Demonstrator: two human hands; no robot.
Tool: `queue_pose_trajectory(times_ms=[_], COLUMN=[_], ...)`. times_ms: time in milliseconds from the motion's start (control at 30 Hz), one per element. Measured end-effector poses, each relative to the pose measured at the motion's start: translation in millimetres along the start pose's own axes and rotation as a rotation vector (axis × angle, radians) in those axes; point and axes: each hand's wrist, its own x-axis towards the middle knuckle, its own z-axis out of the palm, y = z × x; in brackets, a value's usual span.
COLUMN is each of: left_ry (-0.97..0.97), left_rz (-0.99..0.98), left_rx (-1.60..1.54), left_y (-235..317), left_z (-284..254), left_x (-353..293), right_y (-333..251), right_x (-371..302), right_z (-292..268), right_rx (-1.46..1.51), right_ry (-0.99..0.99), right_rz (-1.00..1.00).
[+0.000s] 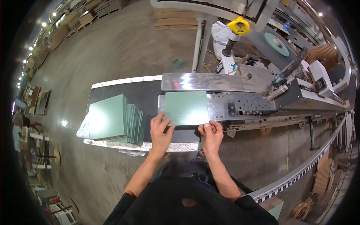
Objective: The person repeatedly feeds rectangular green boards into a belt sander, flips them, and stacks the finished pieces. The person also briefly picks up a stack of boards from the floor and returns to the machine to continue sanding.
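A black-topped table (148,93) with scuffed white edges carries a bunch of pale green rectangular panels (107,116) at its left end, several tilted in a leaning row. On the adjoining metal machine bed (221,107), one green panel (186,107) lies flat.

"Can you read anything from where we're standing?"

"Not a single word. There's dark print on that white sack (220,33), but it's creased and too small to make out."

"And the yellow round fitting (239,26) beside it?"

"It carries a dark mark on its face. I couldn't tell you whether it's a letter or a sign."

"What about the brown patch (189,202) on the dark clothing?"

"There's a small mark on that too, too blurred to name."

"And the long pale rail (296,180)?"

"Dark and light marks run along it; scale lines or slots, I can't say"
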Motion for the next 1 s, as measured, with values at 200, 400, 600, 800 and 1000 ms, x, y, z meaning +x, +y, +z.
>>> queue_pose_trajectory(times_ms=[200,400,600,800,1000], left_ry=[-0.008,-0.065,-0.075,-0.075,-0.125], left_rz=[0.093,0.195,0.252,0.296,0.338], left_rx=[0.076,0.097,0.155,0.192,0.122], left_y=[-35,-37,-38,-18,32], left_z=[5,6,9,27,67], left_x=[-6,-5,-2,2,13], right_y=[14,36,32,32,-9], right_x=[-32,-40,-43,-30,-5], right_z=[-16,9,7,-13,-45], right_rx=[-0.071,-0.243,-0.295,-0.332,-0.294], right_ry=[-0.109,-0.171,-0.199,-0.179,-0.062], right_rz=[0.025,0.018,-0.101,-0.186,-0.164])
